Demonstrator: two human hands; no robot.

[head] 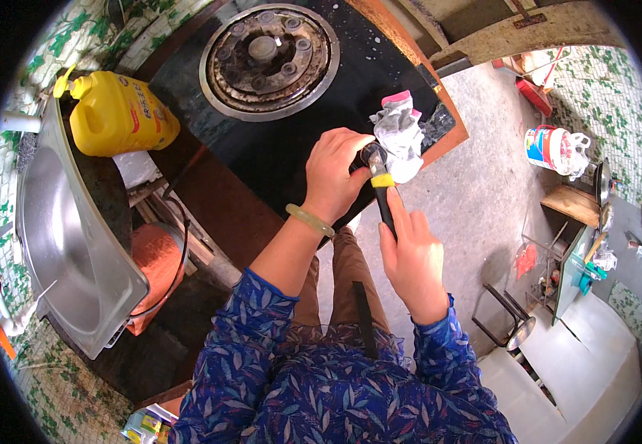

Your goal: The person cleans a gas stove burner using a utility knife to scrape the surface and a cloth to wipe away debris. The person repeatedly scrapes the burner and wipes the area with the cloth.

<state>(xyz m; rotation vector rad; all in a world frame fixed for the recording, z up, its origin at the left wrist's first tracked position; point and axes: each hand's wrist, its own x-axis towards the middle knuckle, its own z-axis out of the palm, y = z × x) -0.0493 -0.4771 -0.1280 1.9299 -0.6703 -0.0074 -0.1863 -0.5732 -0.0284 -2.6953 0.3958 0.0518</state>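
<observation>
My left hand point(336, 172) grips a small dark round part point(372, 153) between thumb and fingers, above the front edge of a black stove top point(276, 150). In my right hand point(416, 255) is a tool with a black handle and a yellow collar point(382, 180), its metal head against the dark part. My right index finger lies along the handle. Just beyond the tool head, a crumpled grey and white cloth with pink edges point(401, 136) lies at the stove's right corner. The round burner point(269, 61) sits farther back, stained brown. What exactly the dark part is, I cannot tell.
Left of the stove stand a yellow pump jug point(127, 114) and a steel sink point(66, 222), with an orange-red container point(157, 266) below. To the right are a white bucket point(548, 149) on the concrete floor, a stool point(520, 332) and a white table point(581, 344). A red brush point(533, 95) lies farther back.
</observation>
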